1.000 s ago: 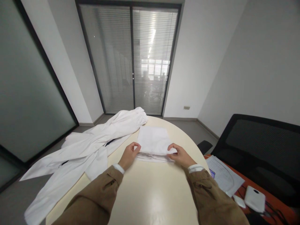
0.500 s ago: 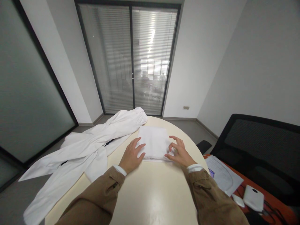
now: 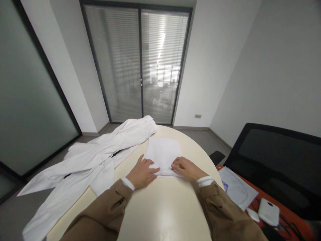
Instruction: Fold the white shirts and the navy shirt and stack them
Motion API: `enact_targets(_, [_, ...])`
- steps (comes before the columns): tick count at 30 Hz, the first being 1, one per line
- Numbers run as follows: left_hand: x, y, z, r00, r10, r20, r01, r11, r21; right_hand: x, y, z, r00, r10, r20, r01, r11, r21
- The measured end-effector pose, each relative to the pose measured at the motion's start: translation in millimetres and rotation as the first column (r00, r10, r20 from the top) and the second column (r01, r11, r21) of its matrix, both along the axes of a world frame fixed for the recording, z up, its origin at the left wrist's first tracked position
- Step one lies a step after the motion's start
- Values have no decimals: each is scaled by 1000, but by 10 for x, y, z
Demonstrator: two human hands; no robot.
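Observation:
A folded white cloth (image 3: 163,152) lies flat on the cream round table (image 3: 160,204). My left hand (image 3: 143,172) rests at its near left corner, fingers apart, with the thumb and fingertips touching the cloth. At the near right part, my right hand (image 3: 187,168) has its fingers drawn together at the cloth's surface; whether they pinch any fabric is too small to make out. To the left, a heap of white garments (image 3: 107,144) lies across the table edge, with sleeves hanging over it.
At the right, an orange surface (image 3: 288,214) bears papers (image 3: 237,187), a white device (image 3: 269,211), a white mouse (image 3: 252,215) and dark cables. A black mesh chair (image 3: 278,160) stands behind it. Beyond the table is a glass door with blinds (image 3: 120,67).
Both hands have moved a little nearer to me along the cloth. My right hand has shifted left and its fingers have closed together. The cloth's near edge sits slightly closer.

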State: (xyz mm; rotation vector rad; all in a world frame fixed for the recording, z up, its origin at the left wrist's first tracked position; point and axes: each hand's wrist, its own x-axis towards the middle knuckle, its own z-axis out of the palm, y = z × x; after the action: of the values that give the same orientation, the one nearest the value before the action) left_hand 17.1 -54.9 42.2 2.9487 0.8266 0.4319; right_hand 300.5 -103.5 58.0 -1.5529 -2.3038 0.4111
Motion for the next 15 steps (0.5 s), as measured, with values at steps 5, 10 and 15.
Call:
enact_targets(5, [46, -119, 178, 984, -176, -39, 175, 984, -31, -223, 162, 193, 992, 29, 121, -37, 997, 65])
enact_targets(10, [91, -175, 175, 974, -223, -29, 215, 962, -171, -388, 467, 145, 979, 96, 180, -92, 995, -31])
enact_targets(15, [135, -135, 44, 961, -250, 118, 266, 952, -150, -429, 653, -74, 963, 77, 260, -18, 974, -225])
